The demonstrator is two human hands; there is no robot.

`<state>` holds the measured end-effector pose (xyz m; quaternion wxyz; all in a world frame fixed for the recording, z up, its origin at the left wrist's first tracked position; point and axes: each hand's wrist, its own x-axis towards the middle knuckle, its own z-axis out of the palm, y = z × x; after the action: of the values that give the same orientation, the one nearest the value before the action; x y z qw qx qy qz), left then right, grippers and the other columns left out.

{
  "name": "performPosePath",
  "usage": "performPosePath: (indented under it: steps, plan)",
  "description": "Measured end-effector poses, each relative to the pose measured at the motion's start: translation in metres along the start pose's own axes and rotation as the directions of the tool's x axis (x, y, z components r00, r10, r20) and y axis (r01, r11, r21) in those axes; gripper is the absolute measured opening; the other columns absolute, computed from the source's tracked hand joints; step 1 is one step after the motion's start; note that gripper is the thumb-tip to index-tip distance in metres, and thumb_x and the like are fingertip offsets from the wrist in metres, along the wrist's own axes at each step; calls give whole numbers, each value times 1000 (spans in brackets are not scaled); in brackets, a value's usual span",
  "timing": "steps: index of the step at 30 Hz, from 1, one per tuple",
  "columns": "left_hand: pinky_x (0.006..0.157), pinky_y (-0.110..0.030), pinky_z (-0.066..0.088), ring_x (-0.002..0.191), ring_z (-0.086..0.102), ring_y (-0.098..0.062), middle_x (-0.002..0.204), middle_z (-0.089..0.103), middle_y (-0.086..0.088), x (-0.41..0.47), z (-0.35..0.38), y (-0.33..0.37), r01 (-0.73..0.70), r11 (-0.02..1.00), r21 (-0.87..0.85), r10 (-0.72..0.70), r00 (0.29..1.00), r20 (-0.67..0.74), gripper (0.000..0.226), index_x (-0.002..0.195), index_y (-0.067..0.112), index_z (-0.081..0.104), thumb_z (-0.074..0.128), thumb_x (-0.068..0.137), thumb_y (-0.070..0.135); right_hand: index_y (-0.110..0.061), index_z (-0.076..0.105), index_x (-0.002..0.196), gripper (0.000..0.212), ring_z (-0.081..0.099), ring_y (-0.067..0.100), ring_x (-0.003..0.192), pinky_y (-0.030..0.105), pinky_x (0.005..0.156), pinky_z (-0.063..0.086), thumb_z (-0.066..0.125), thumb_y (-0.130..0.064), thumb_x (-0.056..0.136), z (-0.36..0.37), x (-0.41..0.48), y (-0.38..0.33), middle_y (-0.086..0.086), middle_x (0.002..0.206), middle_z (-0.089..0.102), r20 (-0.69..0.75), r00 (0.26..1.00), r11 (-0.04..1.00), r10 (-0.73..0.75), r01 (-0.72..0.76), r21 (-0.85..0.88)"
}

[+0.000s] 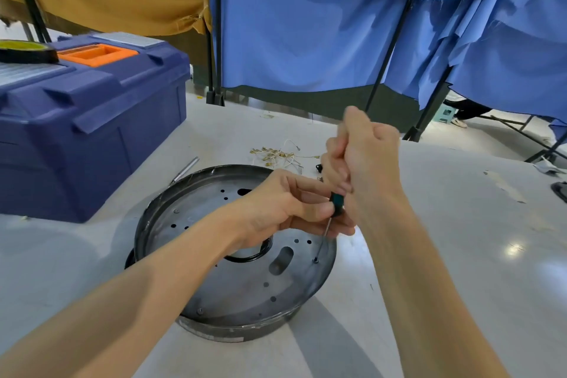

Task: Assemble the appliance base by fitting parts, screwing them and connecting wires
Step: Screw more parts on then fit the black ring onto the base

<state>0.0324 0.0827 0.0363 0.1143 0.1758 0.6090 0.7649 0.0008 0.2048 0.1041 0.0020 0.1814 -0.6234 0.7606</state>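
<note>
In the upper left of the frame a blue toolbox (92, 107) sits on the tabletop (460, 255), with a roll of tape (27, 50) lying on its lid. Just right of it, a thin metal rod (185, 169) lies near the back rim of the appliance base (245, 285), a round dark metal pan with many holes, placed low in the middle of the frame.

The left hand (276, 209) reaches over the base and pinches the lower end of the screwdriver (337, 204) handle, steadying it. The shaft slants down to a screw (315, 260) near the right rim of the base. Behind, in the centre, a loose bunch of wires (279, 156) with brass ends lies apart from the base. The right hand (365, 159) is curled round the top of the handle, so most of the handle is hidden.

Neither hand holds the base down, so twisting force could make it turn or slide on the smooth tabletop. The shaft leans rather than standing straight, so the tip could jump out of the screw head and scratch the metal or damage the head. A screw driven at that lean could also bite crooked.
</note>
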Motion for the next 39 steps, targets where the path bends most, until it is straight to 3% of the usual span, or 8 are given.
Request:
performPosePath:
  steps: [4, 11, 16, 20, 23, 28, 35, 39]
  plan:
    - [78, -28, 56, 84, 74, -26, 90, 76, -10, 6, 8, -2, 1, 994, 107, 2, 1000, -26, 18, 96, 6, 76, 73, 79, 11, -15, 47, 30, 66, 30, 12, 27, 20, 42, 26, 36, -13, 96, 4, -9, 7, -6, 29, 34, -280, 952, 989, -123, 95, -114]
    - [86, -37, 55, 95, 71, -37, 96, 74, -19, 1, -2, 0, 29, 1000, 8, -30, 998, 54, 16, 100, 4, 73, 62, 88, 6, -6, 41, 42, 62, 23, 17, 23, 17, 33, 23, 48, -28, 99, -12, 8, -14, 5, 28, 30, 487, 860, 977, 156, -205, 49]
    - [80, -31, 57, 87, 73, -27, 92, 76, -9, 2, -4, 2, 19, 1000, -5, -19, 1000, 20, 19, 93, 14, 79, 69, 80, 4, -18, 42, 34, 68, 25, 13, 23, 15, 37, 24, 40, -20, 102, 9, -4, 4, -2, 28, 29, 11, 996, 995, -92, 92, -45]
    - [63, -16, 53, 64, 70, -7, 67, 73, 7, 2, -1, 2, 1, 997, 81, -1, 1000, 3, 34, 67, 22, 79, 59, 76, -4, -20, 45, 31, 73, 42, 10, 30, 22, 45, 37, 34, -26, 103, 26, -17, 16, -5, 29, 41, -282, 888, 906, -364, 268, -328]
    - [79, -29, 57, 82, 74, -23, 81, 76, -5, -2, -3, 3, 10, 1000, 13, -11, 1000, 26, 16, 77, 14, 79, 65, 83, 6, -17, 50, 35, 65, 33, 17, 27, 21, 41, 31, 47, -27, 99, 14, -6, 3, 2, 31, 37, 29, 998, 997, -51, 53, -64]
    - [90, -39, 54, 94, 70, -36, 96, 73, -18, 1, -2, 1, 33, 999, -15, -31, 996, 80, 17, 96, 5, 74, 65, 86, 14, -7, 42, 40, 63, 20, 15, 21, 12, 32, 21, 47, -26, 99, -9, 9, -8, 3, 27, 29, 586, 798, 968, 139, -234, 90]
    - [83, -33, 57, 93, 72, -32, 99, 74, -15, 8, 4, -4, 30, 999, 16, -31, 998, 45, 19, 104, 2, 73, 66, 86, 4, -16, 44, 34, 70, 28, 16, 26, 19, 41, 25, 37, -24, 103, -1, -4, 13, 0, 30, 32, -205, 959, 979, -194, 176, -99]
    - [81, -31, 57, 87, 73, -31, 89, 75, -13, 5, 4, -3, 38, 997, 66, -43, 996, 80, 18, 97, 7, 76, 62, 87, 2, -17, 47, 35, 66, 30, 18, 26, 21, 40, 27, 43, -26, 100, -4, -11, 12, 2, 31, 35, -80, 978, 980, -191, 186, -63]
